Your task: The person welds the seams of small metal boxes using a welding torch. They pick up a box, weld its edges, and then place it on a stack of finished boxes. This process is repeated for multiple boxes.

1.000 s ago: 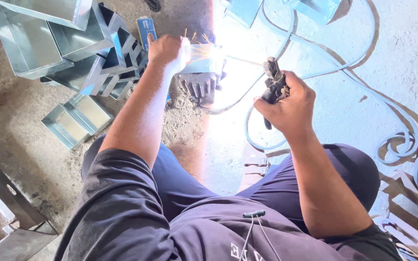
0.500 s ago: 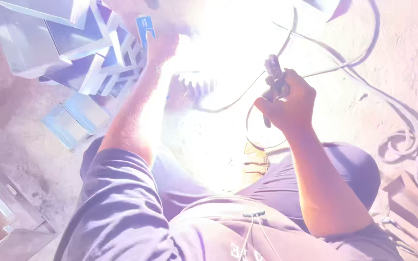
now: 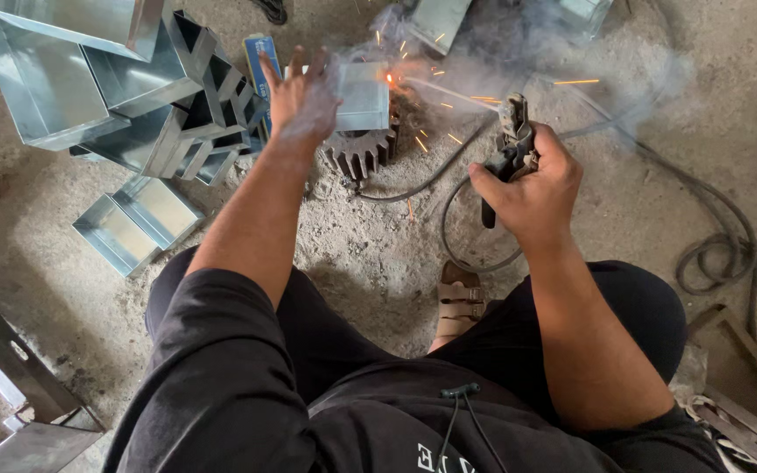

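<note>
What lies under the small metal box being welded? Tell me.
The small metal box sits on a dark toothed gear, whose teeth show below it. The left hand steadies the box. The gear's middle is covered, and smoke blurs the far side.

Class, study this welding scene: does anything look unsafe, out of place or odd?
Yes. Both hands are bare: the left hand rests on the metal box right beside flying sparks, and the right hand grips the electrode holder ungloved. A sandalled foot is exposed too.
</note>
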